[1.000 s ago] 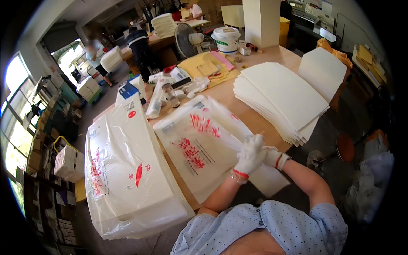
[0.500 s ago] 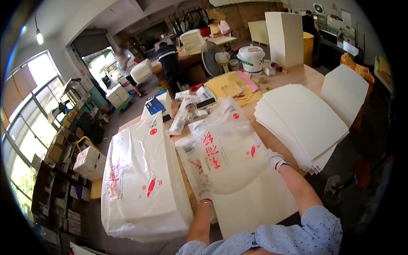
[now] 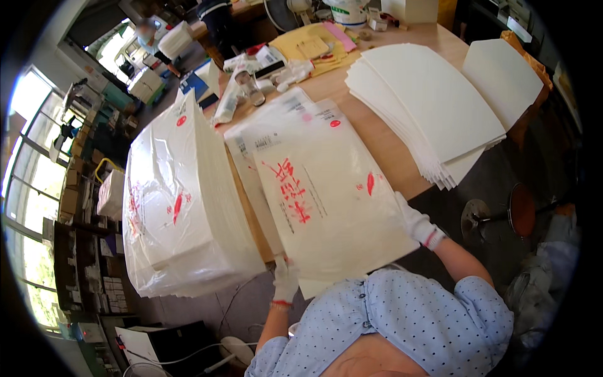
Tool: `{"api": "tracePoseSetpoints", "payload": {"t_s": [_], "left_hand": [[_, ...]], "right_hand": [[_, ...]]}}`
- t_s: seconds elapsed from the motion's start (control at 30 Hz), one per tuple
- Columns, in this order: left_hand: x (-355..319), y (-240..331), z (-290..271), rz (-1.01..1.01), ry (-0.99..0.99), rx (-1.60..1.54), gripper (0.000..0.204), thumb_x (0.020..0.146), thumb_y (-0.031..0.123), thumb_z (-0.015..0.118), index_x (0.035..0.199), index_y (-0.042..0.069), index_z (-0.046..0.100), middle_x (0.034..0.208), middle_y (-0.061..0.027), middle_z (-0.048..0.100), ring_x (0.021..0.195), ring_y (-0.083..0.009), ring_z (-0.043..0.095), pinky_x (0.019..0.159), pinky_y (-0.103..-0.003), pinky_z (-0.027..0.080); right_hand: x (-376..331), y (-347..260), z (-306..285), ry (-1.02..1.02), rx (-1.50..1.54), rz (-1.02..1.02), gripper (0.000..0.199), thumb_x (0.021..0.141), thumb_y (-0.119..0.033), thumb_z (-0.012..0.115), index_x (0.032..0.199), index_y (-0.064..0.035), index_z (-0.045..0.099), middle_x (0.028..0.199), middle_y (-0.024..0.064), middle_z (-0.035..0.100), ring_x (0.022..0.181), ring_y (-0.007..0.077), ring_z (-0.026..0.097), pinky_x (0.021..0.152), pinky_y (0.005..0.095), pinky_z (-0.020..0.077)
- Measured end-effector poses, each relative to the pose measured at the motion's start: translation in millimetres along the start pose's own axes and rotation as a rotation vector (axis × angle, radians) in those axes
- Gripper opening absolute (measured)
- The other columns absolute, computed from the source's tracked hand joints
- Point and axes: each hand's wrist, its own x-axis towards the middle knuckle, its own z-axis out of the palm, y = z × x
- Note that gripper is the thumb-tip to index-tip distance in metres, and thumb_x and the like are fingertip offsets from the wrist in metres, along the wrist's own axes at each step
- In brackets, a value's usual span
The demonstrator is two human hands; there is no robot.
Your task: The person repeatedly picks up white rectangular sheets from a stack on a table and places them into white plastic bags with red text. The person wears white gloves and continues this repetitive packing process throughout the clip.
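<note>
In front of me a clear plastic bag with red print lies smooth over cream sheets of paper, reaching close to their near edge. My left hand, in a white knit glove with a red cuff band, grips the bag's near left corner. My right hand, gloved the same way, is closed on the bag's right edge, its fingertips partly hidden. Under the bag's left side more printed plastic bags stick out. To the left stands a tall paper stack wrapped in printed clear plastic.
A fanned pile of white sheets lies at the right on the wooden table. Farther back are a glass jar, yellow envelopes and a white bucket. A round stool stands at right. A person carries a white bundle at far left.
The bag, puffed up over the far part of the paper before, has come down toward me and lies flat over the sheets. Both hands have moved nearer my body, and the view has tilted down.
</note>
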Motion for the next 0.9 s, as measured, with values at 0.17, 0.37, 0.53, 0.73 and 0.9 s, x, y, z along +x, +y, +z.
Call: {"api": "tracePoseSetpoints", "payload": {"t_s": [0.17,0.37,0.53,0.73,0.9], "left_hand": [[-67.0,-77.0,21.5,0.237,-0.134,-0.148,0.015,0.089,0.014,0.049,0.096,0.001,0.046,0.090,-0.0190,0.054,0.085,-0.0332,0.054,0.072,-0.039,0.043],[-17.4,-53.3,51.7,0.071,0.243,-0.186,0.017,0.087,0.016,0.051,0.085,-0.001,0.047,0.081,-0.0183,0.053,0.076,-0.0307,0.055,0.067,-0.039,0.043],[-27.7,-60.7,39.6,0.301,0.343,-0.201,0.004,0.081,0.004,0.044,0.079,0.001,0.046,0.070,-0.0143,0.049,0.064,-0.0271,0.050,0.061,-0.037,0.042],[0.1,120.5,-58.1,1.022,0.274,-0.360,0.008,0.082,0.003,0.045,0.074,0.003,0.047,0.070,-0.0079,0.050,0.062,-0.0188,0.049,0.057,-0.031,0.041],[-17.1,77.1,-156.4,0.921,1.061,-0.320,0.021,0.094,0.022,0.044,0.085,0.003,0.048,0.077,-0.0065,0.051,0.065,-0.0200,0.050,0.058,-0.034,0.043]], "right_hand": [[-96.9,-80.9,-68.2,-0.223,-0.007,0.316,0.061,0.088,-0.018,0.042,0.141,-0.0012,0.017,0.089,0.0257,0.061,0.074,0.0399,0.060,0.065,0.0494,0.0462],[-65.0,-7.3,6.4,0.020,-0.280,0.189,0.044,0.082,-0.021,0.050,0.124,-0.0085,0.048,0.071,0.0168,0.059,0.062,0.0343,0.059,0.055,0.0459,0.0457],[-96.9,36.5,2.5,-0.172,-0.168,0.121,0.049,0.085,-0.034,0.052,0.129,-0.0133,0.045,0.089,0.0194,0.064,0.074,0.0281,0.063,0.066,0.0433,0.0499],[-30.0,-29.0,45.3,0.032,1.180,0.519,0.043,0.086,-0.024,0.059,0.120,0.0016,0.051,0.104,0.0049,0.058,0.085,0.0118,0.054,0.075,0.0274,0.0452],[51.3,-188.5,-9.1,-0.007,1.603,0.256,0.036,0.089,-0.020,0.056,0.118,0.0010,0.052,0.104,0.0054,0.059,0.091,0.0131,0.056,0.079,0.0301,0.0474]]}}
